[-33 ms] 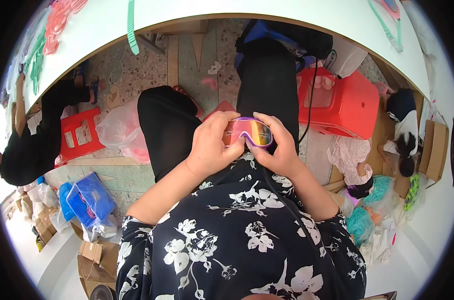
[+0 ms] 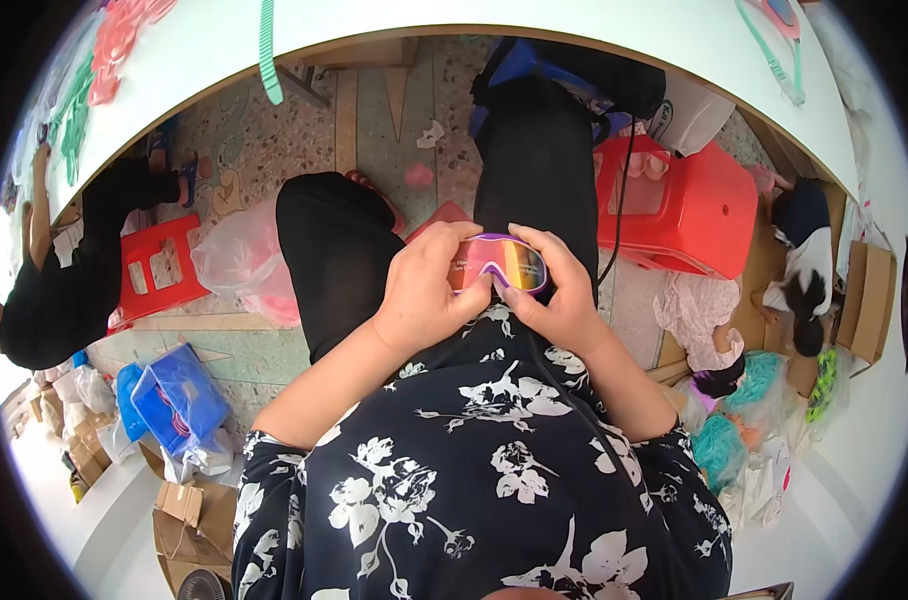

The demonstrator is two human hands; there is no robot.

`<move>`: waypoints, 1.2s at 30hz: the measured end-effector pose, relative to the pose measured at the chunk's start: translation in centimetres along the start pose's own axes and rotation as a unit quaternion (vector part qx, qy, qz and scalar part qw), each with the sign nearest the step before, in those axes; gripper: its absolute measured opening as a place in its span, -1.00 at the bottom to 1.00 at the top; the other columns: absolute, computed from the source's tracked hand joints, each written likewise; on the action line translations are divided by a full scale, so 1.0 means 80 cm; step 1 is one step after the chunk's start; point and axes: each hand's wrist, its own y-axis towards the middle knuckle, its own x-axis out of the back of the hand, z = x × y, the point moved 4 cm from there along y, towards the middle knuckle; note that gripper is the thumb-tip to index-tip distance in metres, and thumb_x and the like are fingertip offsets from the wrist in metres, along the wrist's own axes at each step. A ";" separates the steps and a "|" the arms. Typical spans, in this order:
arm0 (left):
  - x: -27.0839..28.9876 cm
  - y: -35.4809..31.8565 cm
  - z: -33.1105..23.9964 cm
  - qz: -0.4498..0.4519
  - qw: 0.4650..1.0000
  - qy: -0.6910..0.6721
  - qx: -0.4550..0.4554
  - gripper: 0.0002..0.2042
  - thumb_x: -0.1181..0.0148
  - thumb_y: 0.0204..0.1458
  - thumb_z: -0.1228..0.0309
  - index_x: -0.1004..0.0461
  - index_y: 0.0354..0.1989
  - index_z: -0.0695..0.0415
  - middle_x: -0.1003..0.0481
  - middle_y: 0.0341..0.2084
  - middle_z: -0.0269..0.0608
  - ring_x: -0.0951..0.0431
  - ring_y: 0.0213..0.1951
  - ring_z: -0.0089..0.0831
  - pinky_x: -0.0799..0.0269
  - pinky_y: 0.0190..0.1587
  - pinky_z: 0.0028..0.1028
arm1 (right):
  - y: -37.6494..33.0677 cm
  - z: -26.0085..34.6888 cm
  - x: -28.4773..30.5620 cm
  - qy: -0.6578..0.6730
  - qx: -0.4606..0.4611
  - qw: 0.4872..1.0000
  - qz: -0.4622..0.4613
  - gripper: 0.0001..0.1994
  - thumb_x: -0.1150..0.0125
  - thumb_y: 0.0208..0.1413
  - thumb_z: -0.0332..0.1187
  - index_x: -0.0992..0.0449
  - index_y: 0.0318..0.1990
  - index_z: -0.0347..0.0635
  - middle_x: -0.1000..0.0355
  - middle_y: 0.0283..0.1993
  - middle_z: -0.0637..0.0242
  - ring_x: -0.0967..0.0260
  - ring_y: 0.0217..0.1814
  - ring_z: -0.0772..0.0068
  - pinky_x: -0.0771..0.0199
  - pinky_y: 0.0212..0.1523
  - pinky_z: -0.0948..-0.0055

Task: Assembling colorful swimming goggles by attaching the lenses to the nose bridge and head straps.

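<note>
The left hand (image 2: 426, 290) is curled around the left end of a pair of swim goggles (image 2: 499, 262), fingers closed on the frame. The right hand (image 2: 559, 295) grips the right end, thumb against the lower rim. The goggles sit over the lap, between both hands: purple frame, mirrored orange-tinted lens. On the floor at far left lies a blue plastic package (image 2: 179, 395); cardboard boxes (image 2: 179, 520) sit below it.

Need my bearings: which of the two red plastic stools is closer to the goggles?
The bigger red stool right of the goggles, beside the knee; the other stool sits far left.
</note>
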 end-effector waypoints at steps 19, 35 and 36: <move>0.023 -0.051 0.011 0.177 0.976 -0.127 0.015 -0.30 -0.41 0.01 0.25 -0.28 0.27 0.32 -0.47 0.02 0.16 -0.52 0.06 0.01 -0.44 0.11 -0.25 | -0.042 -0.011 -0.011 0.187 -0.142 0.965 0.120 -0.43 -0.37 0.14 -0.30 -0.36 0.26 -0.33 -0.38 0.04 0.21 -0.36 0.07 0.44 -0.35 0.11 0.48; -0.004 -0.018 -0.013 -0.069 0.988 0.059 -0.123 -0.47 -0.31 -0.24 0.44 -0.40 0.01 0.30 -0.50 -0.26 0.01 -0.56 -0.25 -0.07 -0.50 -0.18 -0.22 | -0.008 -0.007 -0.021 -0.047 0.033 0.996 -0.064 -0.55 -0.44 -0.16 -0.36 -0.45 -0.09 -0.32 -0.49 -0.27 0.13 -0.53 -0.32 0.31 -0.53 -0.26 0.42; -0.006 -0.017 -0.011 -0.067 0.989 0.059 -0.122 -0.48 -0.31 -0.24 0.44 -0.41 -0.01 0.30 -0.50 -0.27 0.00 -0.56 -0.26 -0.07 -0.51 -0.19 -0.22 | -0.009 -0.012 -0.021 -0.037 0.025 0.997 -0.061 -0.55 -0.44 -0.16 -0.36 -0.45 -0.09 -0.31 -0.49 -0.28 0.14 -0.52 -0.32 0.32 -0.53 -0.26 0.42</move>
